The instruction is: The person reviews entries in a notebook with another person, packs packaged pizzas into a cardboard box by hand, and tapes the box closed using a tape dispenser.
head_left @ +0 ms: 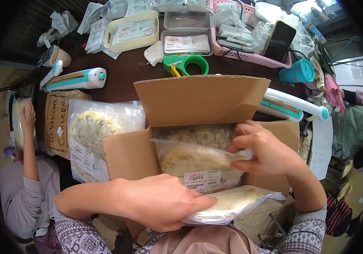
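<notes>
An open cardboard box point(202, 101) stands before me with its flaps spread. Inside it lie clear-bagged pizzas; the nearer bagged pizza point(194, 161) carries a "Japanese Curry" label. My right hand point(259, 146) reaches over the box's right side, fingers closed on the clear plastic edge of that bag. At the box's front, my left hand point(160, 201) grips another bagged pizza point(236, 201), thumb out of sight and index finger along its top. This one lies tilted across the front edge. Left of the box rests a further labelled bagged pizza point(92, 131).
Sealers with white and teal bodies, a left sealer point(77, 80) and a right sealer point(283, 108), flank the box. Behind are a green tape dispenser point(185, 65), label trays point(132, 31), a pink basket point(253, 57), a phone point(279, 40). A co-worker's arm point(29, 139) handles a bag at far left.
</notes>
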A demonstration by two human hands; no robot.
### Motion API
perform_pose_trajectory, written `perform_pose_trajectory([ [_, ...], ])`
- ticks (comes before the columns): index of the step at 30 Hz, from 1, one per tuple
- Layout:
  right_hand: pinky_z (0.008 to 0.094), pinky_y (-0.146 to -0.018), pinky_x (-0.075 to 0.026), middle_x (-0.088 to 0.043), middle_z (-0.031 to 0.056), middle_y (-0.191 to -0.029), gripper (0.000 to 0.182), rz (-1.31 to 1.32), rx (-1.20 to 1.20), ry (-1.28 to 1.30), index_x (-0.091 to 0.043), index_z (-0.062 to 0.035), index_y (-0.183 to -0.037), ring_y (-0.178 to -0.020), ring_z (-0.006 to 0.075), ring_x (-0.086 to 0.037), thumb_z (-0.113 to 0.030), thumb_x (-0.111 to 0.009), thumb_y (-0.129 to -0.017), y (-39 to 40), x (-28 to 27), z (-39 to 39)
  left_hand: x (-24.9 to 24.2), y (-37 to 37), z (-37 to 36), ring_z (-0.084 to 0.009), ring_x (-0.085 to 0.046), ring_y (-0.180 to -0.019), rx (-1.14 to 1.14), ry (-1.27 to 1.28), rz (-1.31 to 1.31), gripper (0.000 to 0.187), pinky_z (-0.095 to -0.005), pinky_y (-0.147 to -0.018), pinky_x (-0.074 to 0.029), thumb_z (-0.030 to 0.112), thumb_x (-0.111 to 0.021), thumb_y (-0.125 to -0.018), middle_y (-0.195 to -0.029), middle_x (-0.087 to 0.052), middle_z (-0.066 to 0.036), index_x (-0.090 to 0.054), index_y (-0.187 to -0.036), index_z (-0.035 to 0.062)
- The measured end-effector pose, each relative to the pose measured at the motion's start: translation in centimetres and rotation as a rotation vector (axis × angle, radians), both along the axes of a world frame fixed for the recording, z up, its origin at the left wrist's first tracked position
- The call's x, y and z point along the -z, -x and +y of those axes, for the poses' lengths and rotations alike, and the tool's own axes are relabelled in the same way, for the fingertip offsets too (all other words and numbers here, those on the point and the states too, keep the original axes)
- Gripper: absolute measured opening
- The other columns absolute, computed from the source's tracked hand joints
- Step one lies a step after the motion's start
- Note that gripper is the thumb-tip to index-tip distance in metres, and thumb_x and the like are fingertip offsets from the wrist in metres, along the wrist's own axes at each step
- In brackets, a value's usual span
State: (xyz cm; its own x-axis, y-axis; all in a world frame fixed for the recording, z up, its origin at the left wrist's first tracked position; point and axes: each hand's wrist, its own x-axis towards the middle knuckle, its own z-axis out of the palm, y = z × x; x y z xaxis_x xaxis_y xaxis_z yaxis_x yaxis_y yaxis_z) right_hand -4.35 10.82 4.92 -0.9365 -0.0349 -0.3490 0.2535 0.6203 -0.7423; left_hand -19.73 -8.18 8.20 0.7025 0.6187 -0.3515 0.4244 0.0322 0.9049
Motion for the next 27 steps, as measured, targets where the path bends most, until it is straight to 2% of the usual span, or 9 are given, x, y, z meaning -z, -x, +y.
perform_pose_trajectory([
  [3,0.0383,-0.082,-0.045,-0.056,0.0225,-0.100,0.036,-0.064,-0.082,0.257,-0.059,0.0018,-0.097,-0.096,0.0308,-0.057,-0.023,-0.067,-0.072,0.3,0.0,0.7,0.4,0.4,-0.1,-0.0329,-0.061,-0.078,-0.028,0.001,-0.027,0.063,-0.0394,-0.063,-0.052,0.016,-0.059,-0.073,-0.112,-0.056,-0.017,-0.035,-0.129,0.0011],
  [6,0.0439,-0.081,-0.045,-0.058,0.0260,-0.100,0.054,-0.259,-0.075,-0.136,-0.047,0.0059,-0.115,-0.096,0.0371,-0.056,-0.033,-0.060,-0.081,0.6,3.2,0.0,0.6,0.8,0.0,-0.0329,-0.061,-0.079,-0.041,-0.006,-0.034,0.064,-0.0394,-0.063,-0.052,0.018,-0.060,-0.073,-0.113,-0.056,-0.018,-0.035,-0.130,0.0020],
  [11,0.0456,-0.079,-0.045,-0.061,0.0254,-0.088,0.043,-0.186,0.006,-0.190,-0.055,0.0024,-0.106,-0.086,0.0405,-0.058,-0.034,-0.058,-0.083,1.0,4.3,0.1,1.2,2.1,0.4,-0.0331,-0.060,-0.078,-0.191,0.026,0.069,0.065,-0.0405,-0.064,-0.051,0.021,-0.066,-0.068,-0.098,-0.059,-0.016,-0.041,-0.126,0.0073],
  [13,0.0325,-0.076,-0.048,-0.062,0.0207,-0.088,0.036,-0.243,0.329,0.132,-0.061,0.0008,-0.100,-0.081,0.0272,-0.062,-0.030,-0.060,-0.083,1.3,-0.4,1.6,2.0,2.4,-0.4,-0.0327,-0.059,-0.082,-0.459,-0.180,0.341,0.064,-0.0397,-0.069,-0.050,0.021,-0.068,-0.068,-0.095,-0.057,-0.015,-0.041,-0.124,0.0071],
  [15,0.0318,-0.068,-0.047,-0.062,0.0148,-0.084,0.039,0.213,0.381,0.250,-0.060,0.0041,-0.093,-0.075,0.0230,-0.060,-0.030,-0.068,-0.077,-0.8,-2.6,1.6,2.6,2.7,-0.9,-0.0322,-0.057,-0.091,-0.593,-0.346,0.544,0.068,-0.0382,-0.077,-0.048,0.020,-0.070,-0.068,-0.104,-0.054,-0.015,-0.038,-0.127,0.0065],
  [17,0.0343,-0.072,-0.045,-0.060,0.0141,-0.086,0.047,0.230,0.034,0.030,-0.057,0.0026,-0.099,-0.082,0.0262,-0.058,-0.033,-0.071,-0.072,-2.4,-4.3,0.5,2.5,2.7,-1.1,-0.0330,-0.053,-0.100,-0.556,-0.285,0.610,0.070,-0.0382,-0.084,-0.045,0.022,-0.069,-0.071,-0.113,-0.049,-0.017,-0.035,-0.130,0.0054],
  [20,0.0386,-0.084,-0.039,-0.056,0.0129,-0.096,0.050,-0.067,0.005,-0.342,-0.050,-0.0015,-0.108,-0.101,0.0289,-0.049,-0.029,-0.071,-0.072,-4.2,-2.2,-4.6,3.8,2.7,-1.4,-0.0357,-0.049,-0.106,-0.518,-0.336,0.574,0.070,-0.0396,-0.088,-0.043,0.029,-0.066,-0.077,-0.119,-0.046,-0.020,-0.031,-0.132,0.0038],
  [23,0.0359,-0.073,-0.045,-0.058,0.0156,-0.092,0.017,-0.163,0.245,0.019,-0.056,-0.0009,-0.082,-0.086,0.0298,-0.056,-0.010,-0.067,-0.074,-4.7,0.1,-5.2,4.3,3.3,-1.0,-0.0370,-0.045,-0.114,-0.671,-0.254,0.499,0.068,-0.0402,-0.095,-0.038,0.042,-0.055,-0.084,-0.127,-0.041,-0.024,-0.029,-0.133,0.0019],
  [27,0.0414,-0.074,-0.044,-0.057,0.0176,-0.084,0.014,0.025,0.416,0.005,-0.055,0.0003,-0.074,-0.083,0.0354,-0.055,-0.009,-0.066,-0.072,-2.1,0.2,-2.9,4.8,3.9,-0.1,-0.0385,-0.044,-0.115,-0.760,-0.121,0.379,0.073,-0.0401,-0.096,-0.037,0.056,-0.042,-0.087,-0.123,-0.045,-0.027,-0.033,-0.131,-0.0014],
])
